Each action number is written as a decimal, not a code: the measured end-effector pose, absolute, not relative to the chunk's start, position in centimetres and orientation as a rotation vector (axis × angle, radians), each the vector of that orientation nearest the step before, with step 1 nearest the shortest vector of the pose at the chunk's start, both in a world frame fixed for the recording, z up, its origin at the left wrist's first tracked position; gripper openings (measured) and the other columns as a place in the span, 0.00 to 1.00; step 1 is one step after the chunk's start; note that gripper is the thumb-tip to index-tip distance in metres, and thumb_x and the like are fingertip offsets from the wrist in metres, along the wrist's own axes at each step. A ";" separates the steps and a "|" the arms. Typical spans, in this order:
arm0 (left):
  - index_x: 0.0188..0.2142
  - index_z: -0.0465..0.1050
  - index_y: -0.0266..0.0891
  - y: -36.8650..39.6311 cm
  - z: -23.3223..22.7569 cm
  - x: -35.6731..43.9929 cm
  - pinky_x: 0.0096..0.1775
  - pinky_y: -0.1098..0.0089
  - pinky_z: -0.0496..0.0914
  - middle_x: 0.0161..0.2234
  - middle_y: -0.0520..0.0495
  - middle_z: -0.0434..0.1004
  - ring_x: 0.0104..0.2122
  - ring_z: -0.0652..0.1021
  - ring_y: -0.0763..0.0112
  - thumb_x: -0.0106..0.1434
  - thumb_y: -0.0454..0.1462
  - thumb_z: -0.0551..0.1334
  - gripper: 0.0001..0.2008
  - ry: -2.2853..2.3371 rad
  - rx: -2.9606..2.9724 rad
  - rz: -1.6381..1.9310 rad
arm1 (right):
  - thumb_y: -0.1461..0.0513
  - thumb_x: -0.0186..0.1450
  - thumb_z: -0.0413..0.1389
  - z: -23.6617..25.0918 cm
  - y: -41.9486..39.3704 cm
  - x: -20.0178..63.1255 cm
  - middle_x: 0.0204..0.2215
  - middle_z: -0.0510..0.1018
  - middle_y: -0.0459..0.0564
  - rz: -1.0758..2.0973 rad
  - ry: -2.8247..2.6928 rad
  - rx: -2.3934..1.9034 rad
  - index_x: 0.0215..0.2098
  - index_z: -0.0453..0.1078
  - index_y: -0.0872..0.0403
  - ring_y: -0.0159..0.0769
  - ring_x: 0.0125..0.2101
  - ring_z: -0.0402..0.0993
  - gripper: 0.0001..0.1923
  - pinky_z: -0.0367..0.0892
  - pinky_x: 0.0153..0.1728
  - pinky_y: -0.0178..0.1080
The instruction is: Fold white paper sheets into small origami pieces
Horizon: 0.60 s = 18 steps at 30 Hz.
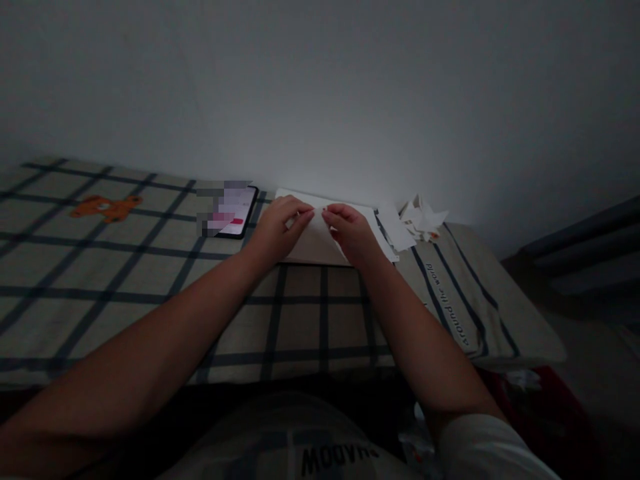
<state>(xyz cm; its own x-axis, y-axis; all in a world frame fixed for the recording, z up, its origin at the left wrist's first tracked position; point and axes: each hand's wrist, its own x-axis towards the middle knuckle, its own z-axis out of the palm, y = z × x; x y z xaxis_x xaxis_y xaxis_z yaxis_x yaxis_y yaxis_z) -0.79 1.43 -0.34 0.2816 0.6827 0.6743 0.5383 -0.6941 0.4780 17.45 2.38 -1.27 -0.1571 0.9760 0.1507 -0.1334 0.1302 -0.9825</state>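
Note:
Above a white pad of paper on the cloth, both hands meet with their fingertips close together. My left hand is closed, thumb and index finger pinched at the edge of a small white piece of paper. From the other side, my right hand pinches it too. The piece is tiny and pale against the pad, so its shape is hard to make out. A small reddish spot shows by the right fingertips. The hands and wrists hide part of the pad.
Left of the pad lies a phone with its screen lit. Crumpled white paper and a flat paper strip sit to the right. A checked cloth with an orange bear print covers the surface, which meets a wall behind.

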 end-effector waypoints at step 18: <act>0.30 0.71 0.42 1.5 -0.4 -0.8 0.42 0.63 0.66 0.31 0.48 0.77 0.36 0.75 0.66 0.67 0.42 0.58 0.11 0.976 2.338 1.439 | 0.55 0.56 0.66 -0.8 1.5 17.7 0.28 0.75 0.42 1.282 -1.455 -0.811 0.34 0.75 0.50 0.28 0.28 0.67 0.10 0.64 0.31 0.36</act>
<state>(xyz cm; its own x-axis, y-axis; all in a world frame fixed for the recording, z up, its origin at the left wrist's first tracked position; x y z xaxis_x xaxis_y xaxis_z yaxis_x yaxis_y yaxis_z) -0.78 1.49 -0.45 0.2967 0.6421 0.7069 0.4192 -0.7527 0.5077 17.65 1.45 -0.77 -0.2820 0.9283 0.2423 -0.1235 0.2153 -0.9687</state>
